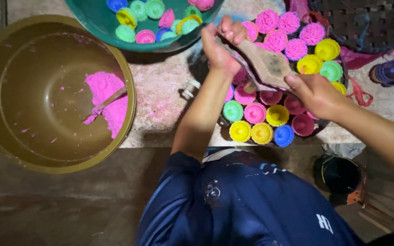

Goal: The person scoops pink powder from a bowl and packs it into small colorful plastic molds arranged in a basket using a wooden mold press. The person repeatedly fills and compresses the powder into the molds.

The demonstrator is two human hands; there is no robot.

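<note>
Both arms are reaching forward over a round tray (321,124) of small coloured cups. Left hand (222,43) and right hand (314,94) are each gripping one end of a flat brown scraper (266,64), fingers curled shut, holding it tilted just above the cups. One olive bucket (58,93) is sitting left, holding pink powder (108,107); one green basin (110,27) is holding more cups.

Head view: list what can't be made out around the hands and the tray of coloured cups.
- Tray: rim mostly hidden under cups.
- Cups beneath the flat tool: covered by it and both hands, left hand, right hand.
- Green basin: cut off by the top edge.
- Stick in pink powder: blurred.
</note>
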